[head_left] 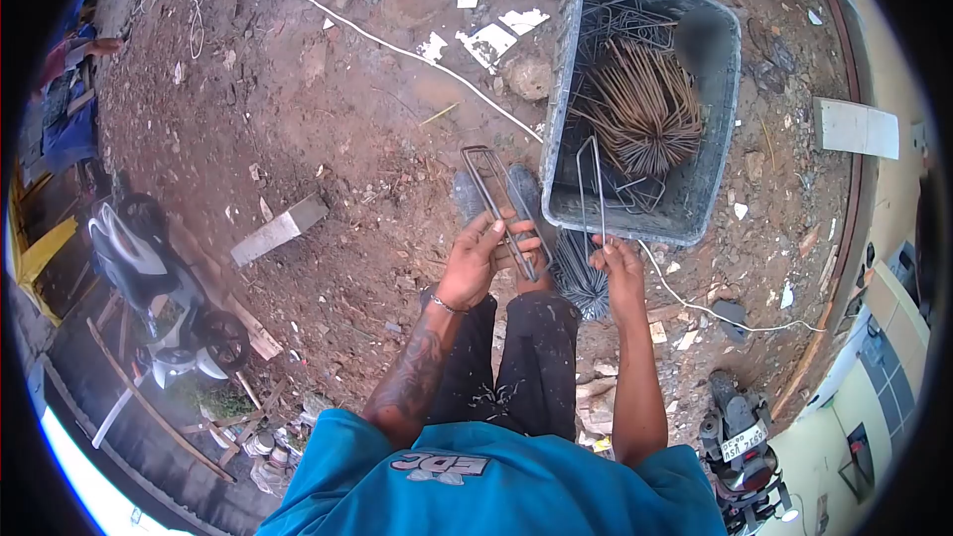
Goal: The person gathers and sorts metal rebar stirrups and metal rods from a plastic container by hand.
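Note:
My left hand is closed around a few long rectangular rebar stirrups, held together in front of my legs. In my right hand is a single narrow rebar stirrup, pinched near its lower end and pointing up over the near edge of the dark plastic tub. Inside the tub lies a thick bundle of rusty brown stirrups, with loose grey bent stirrups at its far end. Another bundle of grey stirrups rests on the ground between my hands, partly hidden by the right one.
A white cable crosses the dirt and passes by the tub. Broken white tile pieces lie ahead, and a block sits to the left. A white motorbike stands at left, another motorcycle at lower right.

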{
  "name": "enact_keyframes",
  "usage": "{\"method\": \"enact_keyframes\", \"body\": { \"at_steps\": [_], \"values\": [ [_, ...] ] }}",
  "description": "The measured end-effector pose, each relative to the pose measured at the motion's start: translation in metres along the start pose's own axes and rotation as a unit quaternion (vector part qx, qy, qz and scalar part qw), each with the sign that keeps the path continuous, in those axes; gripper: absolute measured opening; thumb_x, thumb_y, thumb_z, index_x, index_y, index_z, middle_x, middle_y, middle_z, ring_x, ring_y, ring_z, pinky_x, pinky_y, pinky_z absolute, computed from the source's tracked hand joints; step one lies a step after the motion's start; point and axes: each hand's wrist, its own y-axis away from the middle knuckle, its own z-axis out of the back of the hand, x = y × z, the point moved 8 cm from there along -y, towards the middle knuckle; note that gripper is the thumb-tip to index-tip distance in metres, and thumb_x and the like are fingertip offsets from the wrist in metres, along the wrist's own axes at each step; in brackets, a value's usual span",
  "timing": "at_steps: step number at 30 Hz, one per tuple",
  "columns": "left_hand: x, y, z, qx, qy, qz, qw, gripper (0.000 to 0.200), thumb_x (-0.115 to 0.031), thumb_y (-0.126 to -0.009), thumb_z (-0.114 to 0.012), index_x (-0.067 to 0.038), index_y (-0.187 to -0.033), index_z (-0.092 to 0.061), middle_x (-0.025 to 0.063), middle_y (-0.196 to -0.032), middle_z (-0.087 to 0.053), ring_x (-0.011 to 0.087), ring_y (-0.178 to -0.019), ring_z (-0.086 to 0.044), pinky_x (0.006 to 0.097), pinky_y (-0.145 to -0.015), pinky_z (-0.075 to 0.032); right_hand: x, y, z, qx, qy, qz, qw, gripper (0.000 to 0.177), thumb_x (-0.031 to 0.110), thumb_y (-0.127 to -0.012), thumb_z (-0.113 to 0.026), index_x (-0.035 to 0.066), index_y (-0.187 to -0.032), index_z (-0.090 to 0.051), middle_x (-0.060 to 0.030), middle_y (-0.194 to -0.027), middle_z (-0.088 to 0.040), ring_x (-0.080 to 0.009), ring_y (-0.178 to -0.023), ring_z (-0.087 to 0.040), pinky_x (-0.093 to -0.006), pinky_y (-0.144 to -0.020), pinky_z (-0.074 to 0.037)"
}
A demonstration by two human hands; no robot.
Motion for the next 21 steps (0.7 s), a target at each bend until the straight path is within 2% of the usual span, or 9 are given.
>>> {"method": "enact_keyframes", "body": {
  "at_steps": [5, 7, 9, 10, 12, 13, 15, 17, 21],
  "values": [
    [-0.006, 0.009, 0.006, -0.005, -0.034, -0.001, 0.999, 0.029, -0.017, -0.096, -0.041, 0.001, -0.118, -0.044, 0.012, -0.098, -0.058, 0.0249, -0.09, -0.063, 0.036, -0.077, -0.054, 0.008, 0.032, -0.028, -0.011, 0.036, 0.024, 0.999, 0.025, 0.015, -0.09, -0.05, -0.002, -0.106, -0.058, -0.0008, -0.073, -0.054, -0.007, -0.072, -0.049, -0.0216, -0.071, -0.039],
    [-0.011, 0.015, 0.013, -0.006, -0.053, -0.006, 0.999, 0.029, -0.017, -0.096, -0.042, 0.001, -0.117, -0.045, 0.0094, -0.091, -0.058, 0.0224, -0.086, -0.064, 0.0334, -0.074, -0.054, 0.016, 0.039, -0.039, -0.004, 0.146, 0.058, 0.988, 0.024, 0.015, -0.09, -0.049, -0.001, -0.105, -0.059, -0.0005, -0.074, -0.055, -0.007, -0.072, -0.05, -0.0228, -0.066, -0.039],
    [-0.019, 0.022, 0.026, -0.034, -0.114, -0.013, 0.993, 0.028, -0.017, -0.096, -0.043, 0.002, -0.116, -0.047, 0.0053, -0.082, -0.056, 0.0169, -0.075, -0.062, 0.0282, -0.067, -0.052, 0.031, 0.041, -0.047, -0.013, 0.147, 0.075, 0.986, 0.023, 0.017, -0.089, -0.049, -0.001, -0.095, -0.062, -0.0033, -0.07, -0.058, -0.0081, -0.065, -0.051, -0.0258, -0.058, -0.038],
    [-0.025, 0.024, 0.032, -0.028, -0.113, -0.034, 0.993, 0.025, -0.015, -0.095, -0.043, 0.002, -0.112, -0.049, 0.0042, -0.078, -0.055, 0.0138, -0.069, -0.059, 0.0257, -0.064, -0.049, 0.045, 0.041, -0.042, -0.059, 0.23, 0.087, 0.968, 0.024, 0.019, -0.089, -0.049, -0.002, -0.087, -0.062, -0.0052, -0.065, -0.058, -0.0097, -0.06, -0.05, -0.0275, -0.055, -0.037],
    [-0.042, 0.03, 0.045, -0.018, -0.153, -0.06, 0.986, 0.023, -0.015, -0.095, -0.042, 0.002, -0.109, -0.051, 0.004, -0.076, -0.055, 0.0134, -0.068, -0.058, 0.0256, -0.064, -0.049, 0.079, 0.043, -0.04, -0.101, 0.344, 0.104, 0.928, 0.034, 0.022, -0.085, -0.052, -0.004, -0.064, -0.058, -0.0098, -0.054, -0.056, -0.0149, -0.048, -0.047, -0.0319, -0.05, -0.035],
    [-0.053, 0.034, 0.049, -0.009, -0.192, -0.082, 0.978, 0.022, -0.015, -0.095, -0.042, 0.002, -0.106, -0.052, 0.0037, -0.075, -0.054, 0.013, -0.067, -0.057, 0.0255, -0.065, -0.048, 0.097, 0.041, -0.041, -0.107, 0.344, 0.105, 0.927, 0.034, 0.022, -0.085, -0.052, -0.004, -0.064, -0.058, -0.0098, -0.054, -0.056, -0.0149, -0.048, -0.047, -0.0319, -0.05, -0.035],
    [-0.072, 0.044, 0.044, 0.015, -0.196, -0.097, 0.976, 0.02, -0.014, -0.096, -0.041, 0.001, -0.099, -0.053, 0.0038, -0.072, -0.053, 0.0152, -0.076, -0.061, 0.0269, -0.073, -0.049, 0.119, 0.032, -0.075, 0.104, 0.397, 0.101, 0.906, 0.032, 0.021, -0.08, -0.055, -0.003, -0.059, -0.055, -0.0111, -0.052, -0.053, -0.0168, -0.047, -0.046, -0.0334, -0.049, -0.035],
    [-0.076, 0.056, 0.039, 0.032, -0.227, -0.055, 0.972, 0.022, -0.015, -0.096, -0.039, 0.003, -0.096, -0.052, 0.0055, -0.076, -0.054, 0.0202, -0.088, -0.062, 0.0311, -0.083, -0.049, 0.128, 0.024, -0.114, 0.207, 0.443, 0.185, 0.852, 0.029, 0.021, -0.074, -0.058, -0.003, -0.059, -0.053, -0.0139, -0.051, -0.049, -0.0211, -0.046, -0.045, -0.0355, -0.048, -0.036],
    [-0.056, 0.078, 0.032, 0.071, -0.194, 0.054, 0.977, 0.022, -0.014, -0.096, -0.037, 0.004, -0.096, -0.049, 0.0129, -0.09, -0.059, 0.0258, -0.091, -0.063, 0.0321, -0.077, -0.053, 0.109, 0.002, -0.184, 0.24, 0.392, 0.25, 0.852, 0.029, 0.021, -0.07, -0.061, -0.002, -0.057, -0.05, -0.0164, -0.053, -0.049, -0.0283, -0.048, -0.045, -0.0372, -0.05, -0.038]
  ]
}}
